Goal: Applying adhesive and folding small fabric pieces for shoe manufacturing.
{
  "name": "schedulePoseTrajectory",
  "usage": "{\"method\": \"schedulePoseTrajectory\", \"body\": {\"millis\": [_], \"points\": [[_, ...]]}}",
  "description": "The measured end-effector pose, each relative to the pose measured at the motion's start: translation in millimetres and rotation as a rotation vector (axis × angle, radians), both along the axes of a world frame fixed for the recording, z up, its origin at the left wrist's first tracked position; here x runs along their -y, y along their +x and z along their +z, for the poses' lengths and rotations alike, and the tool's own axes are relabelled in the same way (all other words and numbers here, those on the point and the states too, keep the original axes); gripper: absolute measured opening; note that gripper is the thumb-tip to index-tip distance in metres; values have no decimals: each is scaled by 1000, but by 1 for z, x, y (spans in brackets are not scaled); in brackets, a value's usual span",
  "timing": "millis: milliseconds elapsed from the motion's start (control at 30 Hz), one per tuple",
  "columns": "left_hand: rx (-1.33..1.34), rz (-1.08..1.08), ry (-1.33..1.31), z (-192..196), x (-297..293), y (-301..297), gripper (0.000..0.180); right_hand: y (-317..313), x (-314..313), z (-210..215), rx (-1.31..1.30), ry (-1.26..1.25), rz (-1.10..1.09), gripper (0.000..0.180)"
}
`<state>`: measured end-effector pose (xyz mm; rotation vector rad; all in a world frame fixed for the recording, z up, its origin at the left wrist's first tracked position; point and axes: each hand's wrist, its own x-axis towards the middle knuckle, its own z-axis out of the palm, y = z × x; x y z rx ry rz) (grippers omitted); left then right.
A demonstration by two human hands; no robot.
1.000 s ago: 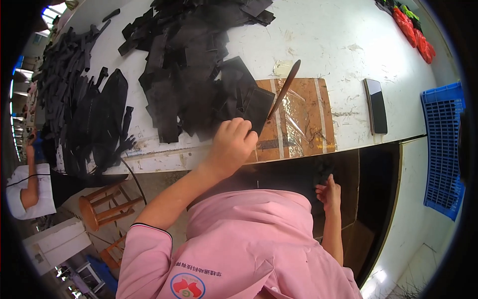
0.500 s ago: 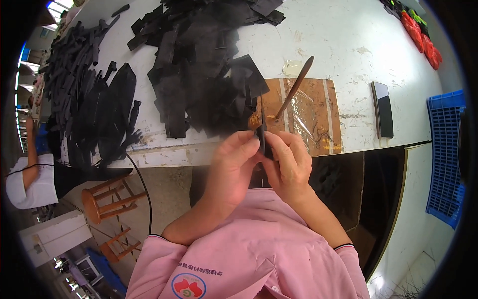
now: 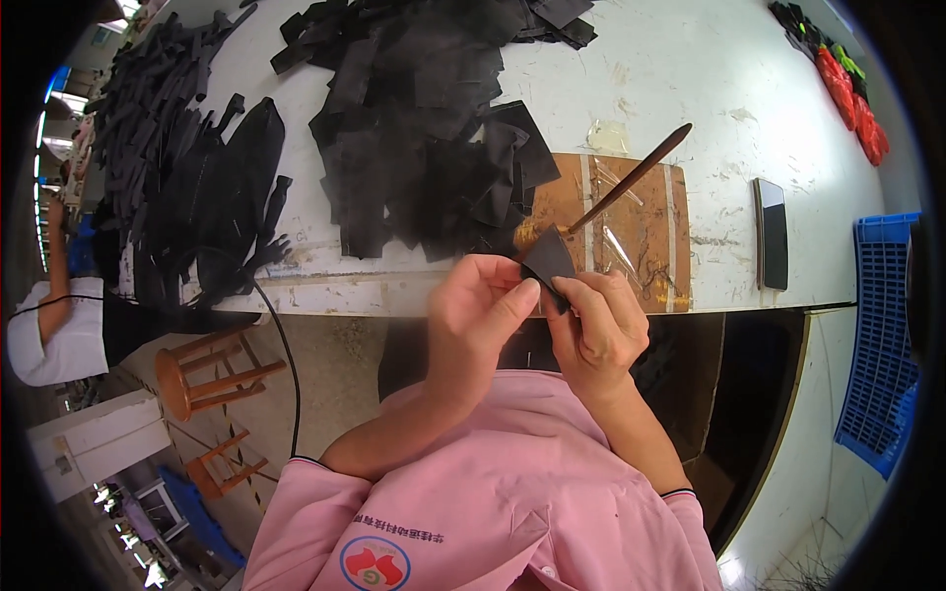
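Observation:
A small black fabric piece point(image 3: 552, 258) is pinched between my two hands, just above the table's front edge. My left hand point(image 3: 483, 310) grips its left corner with thumb and fingers. On the other side my right hand point(image 3: 599, 320) is closed on its lower right part. Behind the piece lies a brown board point(image 3: 645, 236) with strips of clear tape and yellowish stains. A thin dark brush-like stick point(image 3: 636, 177) slants up to the right from the board, its lower end partly hidden by the fabric. A large heap of black fabric pieces point(image 3: 409, 138) covers the table beyond my left hand.
Narrow black strips point(image 3: 148, 118) and larger black pieces point(image 3: 207, 207) lie at the left. A phone point(image 3: 772, 234) rests on the right of the table, near a blue plastic crate point(image 3: 877, 335). Wooden stools point(image 3: 212, 369) stand on the floor, with another person point(image 3: 61, 330) behind.
The black piece has turned from edge-on to showing its flat face. My hands have moved slightly apart, the right one shifting rightward. The view has shifted a little.

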<state>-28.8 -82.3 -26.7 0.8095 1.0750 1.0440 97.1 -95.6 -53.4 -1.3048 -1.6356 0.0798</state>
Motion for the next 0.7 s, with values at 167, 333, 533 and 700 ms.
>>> {"method": "schedulePoseTrajectory", "body": {"millis": [167,333,533,700], "points": [[13,-4,-136,-1,-4,-4,10,3,0,-3,91,52,29,29],[24,-36,-181,-7,-10,-7,9,5,4,-9,286,115,29,35],[-133,-140,-22,-8,-12,-15,5,-3,5,2,-664,-445,251,33],[-182,-164,136,1,-7,-10,5,2,1,9,-320,-417,256,30]]}}
